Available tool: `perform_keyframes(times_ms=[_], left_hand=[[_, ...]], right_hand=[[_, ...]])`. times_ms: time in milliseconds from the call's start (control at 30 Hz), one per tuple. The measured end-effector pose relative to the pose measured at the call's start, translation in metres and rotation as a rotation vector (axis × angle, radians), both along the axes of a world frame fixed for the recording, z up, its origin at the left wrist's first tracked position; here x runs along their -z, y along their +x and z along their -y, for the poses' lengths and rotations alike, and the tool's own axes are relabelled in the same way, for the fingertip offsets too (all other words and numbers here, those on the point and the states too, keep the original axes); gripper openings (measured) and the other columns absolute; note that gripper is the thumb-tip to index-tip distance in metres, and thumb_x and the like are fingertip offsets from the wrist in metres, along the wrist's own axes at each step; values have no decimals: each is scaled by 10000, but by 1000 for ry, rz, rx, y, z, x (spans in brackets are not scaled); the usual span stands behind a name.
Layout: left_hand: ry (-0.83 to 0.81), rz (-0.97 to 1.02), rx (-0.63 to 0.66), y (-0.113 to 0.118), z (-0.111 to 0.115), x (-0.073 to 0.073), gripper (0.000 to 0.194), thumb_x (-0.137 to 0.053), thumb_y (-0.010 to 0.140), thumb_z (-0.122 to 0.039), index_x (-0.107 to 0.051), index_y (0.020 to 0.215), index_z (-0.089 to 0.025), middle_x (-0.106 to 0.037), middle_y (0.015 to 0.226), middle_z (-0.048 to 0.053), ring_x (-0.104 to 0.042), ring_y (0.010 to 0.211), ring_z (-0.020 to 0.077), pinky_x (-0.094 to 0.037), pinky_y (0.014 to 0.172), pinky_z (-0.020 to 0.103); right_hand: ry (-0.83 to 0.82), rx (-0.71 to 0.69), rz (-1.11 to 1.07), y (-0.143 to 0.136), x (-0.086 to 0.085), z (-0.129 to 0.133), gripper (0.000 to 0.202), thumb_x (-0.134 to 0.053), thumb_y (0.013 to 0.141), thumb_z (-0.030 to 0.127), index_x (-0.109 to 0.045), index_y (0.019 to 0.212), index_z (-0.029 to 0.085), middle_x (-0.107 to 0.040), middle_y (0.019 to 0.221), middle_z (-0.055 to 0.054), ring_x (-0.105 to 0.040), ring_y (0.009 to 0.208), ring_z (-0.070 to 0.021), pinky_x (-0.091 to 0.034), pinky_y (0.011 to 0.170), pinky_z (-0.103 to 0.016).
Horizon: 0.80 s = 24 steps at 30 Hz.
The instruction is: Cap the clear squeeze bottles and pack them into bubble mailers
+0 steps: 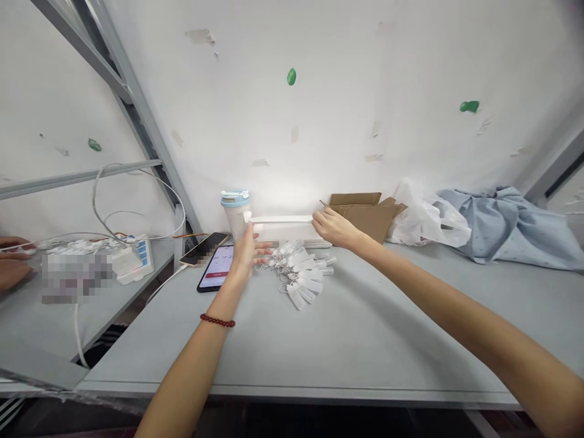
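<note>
A narrow white strip (283, 219) stretches level between my two hands near the wall. At its left end, my left hand (247, 248) grips it at the fingertips, while the other fingers spread to the right. My right hand (332, 226) pinches the strip's right end with curled fingers. Below the strip lies a loose pile of small white tags with thin loops (303, 277) on the grey table (356, 340). A pale, flat-looking stack (292, 234) sits behind the pile, partly hidden.
A blue-lidded cup (235, 210) stands behind my left hand. Two phones lie left of it, one showing a timer (216, 274). An open cardboard box (365, 219), a white plastic bag (424, 219) and blue cloth (506, 225) line the back right. Another person's hands (13, 261) are far left.
</note>
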<state>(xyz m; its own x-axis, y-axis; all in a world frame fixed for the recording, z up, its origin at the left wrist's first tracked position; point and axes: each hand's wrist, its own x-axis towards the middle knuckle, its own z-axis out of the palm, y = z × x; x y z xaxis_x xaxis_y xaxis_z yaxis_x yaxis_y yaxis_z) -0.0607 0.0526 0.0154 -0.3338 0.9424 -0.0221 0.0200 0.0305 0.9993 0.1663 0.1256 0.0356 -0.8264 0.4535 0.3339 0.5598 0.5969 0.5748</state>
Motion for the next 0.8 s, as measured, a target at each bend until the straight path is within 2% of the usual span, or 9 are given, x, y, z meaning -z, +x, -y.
perform_keyframes(times_ms=[67, 133, 200, 300, 367, 467, 533, 700, 800], left_hand=[[57, 200, 34, -5, 1, -5, 595, -290, 822, -607, -461, 1090, -104, -678, 889, 160, -664, 661, 201, -447, 442, 233], [84, 278, 42, -11, 1, -7, 556, -304, 825, -583, -513, 1035, -113, -677, 871, 143, -667, 684, 208, -453, 441, 232], [70, 279, 33, -13, -1, -7, 419, -434, 804, -473, -555, 969, -108, -677, 798, 114, -664, 654, 201, -446, 431, 222], [36, 234, 68, -10, -2, -3, 242, -585, 695, -235, -585, 889, -90, -673, 723, 83, -647, 598, 175, -446, 431, 207], [19, 223, 128, -4, 0, -1, 232, -593, 685, -224, -592, 875, -92, -674, 734, 88, -643, 597, 176, -452, 425, 211], [7, 172, 198, 8, 6, -1, 311, -600, 713, -362, -601, 905, -117, -673, 820, 105, -659, 675, 207, -456, 419, 213], [20, 111, 204, 14, 9, -1, 325, -639, 685, -386, -610, 875, -125, -665, 864, 108, -659, 727, 217, -460, 435, 206], [5, 52, 99, 19, 6, 6, 134, -652, 622, -208, -585, 706, -128, -639, 767, 67, -631, 653, 173, -435, 443, 194], [9, 35, 92, 20, 5, 11, 112, -624, 586, -167, -585, 684, -129, -623, 713, 34, -600, 611, 145, -420, 445, 193]], right_hand=[[22, -41, -65, 8, 6, 16, 392, -213, 887, 29, -594, 847, 115, -549, 836, -126, -465, 709, -198, -317, 673, -342], [35, -93, -144, 18, 15, 34, 385, -218, 903, 58, -587, 834, 143, -554, 843, -113, -462, 722, -197, -320, 663, -345], [29, -141, -228, 29, 26, 51, 370, -231, 911, 79, -580, 822, 165, -564, 847, -105, -464, 732, -197, -329, 649, -350], [26, -202, -312, 45, 43, 71, 331, -266, 908, 94, -571, 826, 190, -578, 867, -94, -478, 756, -195, -352, 646, -357], [1, -216, -365, 54, 51, 80, 323, -267, 906, 92, -566, 850, 200, -581, 862, -89, -488, 788, -198, -368, 655, -363], [15, -188, -412, 63, 57, 86, 310, -275, 900, 81, -561, 853, 192, -577, 874, -93, -490, 822, -195, -383, 682, -363], [47, -158, -413, 64, 58, 87, 304, -284, 893, 65, -559, 832, 180, -572, 889, -99, -484, 837, -193, -385, 690, -353], [-1, -137, -378, 63, 60, 85, 304, -294, 870, 35, -553, 797, 175, -558, 895, -95, -463, 855, -190, -377, 702, -333], [-27, -91, -418, 63, 60, 84, 254, -327, 854, 48, -549, 816, 167, -555, 943, -110, -457, 895, -207, -377, 714, -336]])
